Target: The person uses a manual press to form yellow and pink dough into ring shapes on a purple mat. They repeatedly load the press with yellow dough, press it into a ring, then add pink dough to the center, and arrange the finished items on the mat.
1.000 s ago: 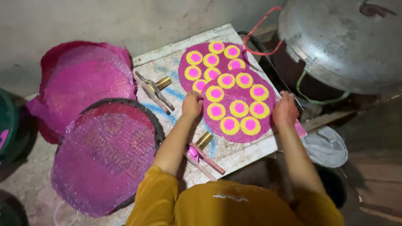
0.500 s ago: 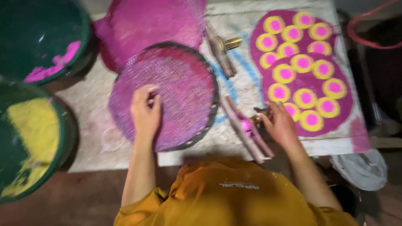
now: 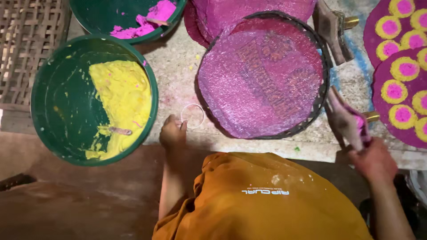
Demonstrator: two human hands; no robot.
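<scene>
1. A thin clear ring [image 3: 192, 116] is pinched at its left edge by the left hand [image 3: 172, 132], fingertips narrowed onto the rim. It lies flat on the pale, powder-stained slab [image 3: 173, 84], so presumably it's held that way just to keep it from sliding.
2. A pink-stained wooden tool [image 3: 349, 121] is gripped by the right hand [image 3: 372, 161], fingers wrapped round its near end; a brass tip pokes out to the right. It's kept tilted up off the slab, probably so the wet colour isn't smeared.
3. Just right of the ring, a round black-rimmed tray lined with pink plastic [image 3: 262, 75] is laid flat, with more pink sheets stacked at its far side.
4. Left of the ring, a green basin of yellow paste [image 3: 95, 100] is parked within easy reach, a small stick left in it. A second green basin with pink paste [image 3: 129, 18] is set farther off.
5. Far right, a purple mat dotted with yellow-and-pink rounds [image 3: 400, 80] is spread out. Another wooden tool [image 3: 331, 24] is left at the far edge.
</scene>
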